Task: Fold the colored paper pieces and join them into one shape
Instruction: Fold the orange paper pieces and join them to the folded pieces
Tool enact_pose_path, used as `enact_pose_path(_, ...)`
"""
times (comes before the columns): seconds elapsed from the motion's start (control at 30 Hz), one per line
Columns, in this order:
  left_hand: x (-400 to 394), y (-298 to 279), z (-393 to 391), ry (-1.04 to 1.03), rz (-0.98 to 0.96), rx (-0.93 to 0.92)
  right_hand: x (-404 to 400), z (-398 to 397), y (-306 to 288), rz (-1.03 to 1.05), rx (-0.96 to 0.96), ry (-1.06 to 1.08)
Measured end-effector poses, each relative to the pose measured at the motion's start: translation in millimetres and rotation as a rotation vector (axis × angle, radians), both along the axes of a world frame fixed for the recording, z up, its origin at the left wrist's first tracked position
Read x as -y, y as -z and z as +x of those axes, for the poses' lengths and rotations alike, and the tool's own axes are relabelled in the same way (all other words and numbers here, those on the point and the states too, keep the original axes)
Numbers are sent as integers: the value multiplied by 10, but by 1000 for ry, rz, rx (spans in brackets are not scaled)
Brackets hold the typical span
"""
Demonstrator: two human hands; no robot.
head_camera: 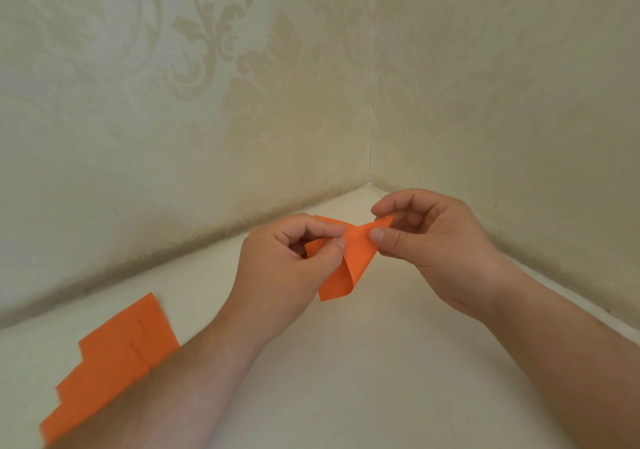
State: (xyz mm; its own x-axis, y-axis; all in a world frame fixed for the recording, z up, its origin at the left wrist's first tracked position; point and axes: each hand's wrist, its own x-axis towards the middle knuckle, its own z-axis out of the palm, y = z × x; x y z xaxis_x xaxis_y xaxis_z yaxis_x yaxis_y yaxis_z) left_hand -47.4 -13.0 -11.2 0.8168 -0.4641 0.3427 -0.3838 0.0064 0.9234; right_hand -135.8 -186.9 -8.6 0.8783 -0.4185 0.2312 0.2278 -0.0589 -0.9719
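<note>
Orange folded paper point(349, 258); orange paper sheets point(110, 369); cream surface point(346, 362); pale wallpaper point(207, 67) bearing a beige damask leaf pattern.

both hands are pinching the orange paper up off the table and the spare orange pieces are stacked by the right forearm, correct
Not quite: the head view shows the spare orange pieces lying by the left forearm, not the right. The rest holds: the left hand and the right hand both pinch the orange paper above the table.

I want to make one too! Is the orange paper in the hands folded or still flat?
Folded partway. The orange paper curls over itself, not creased flat, pinched by the left hand and right hand.
</note>
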Motion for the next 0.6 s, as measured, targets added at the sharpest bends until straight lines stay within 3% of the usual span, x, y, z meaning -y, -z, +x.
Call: enact_pose_path(0.6,8,-57,-36,43,0,-43,19,-16,-15,16,14,-41)
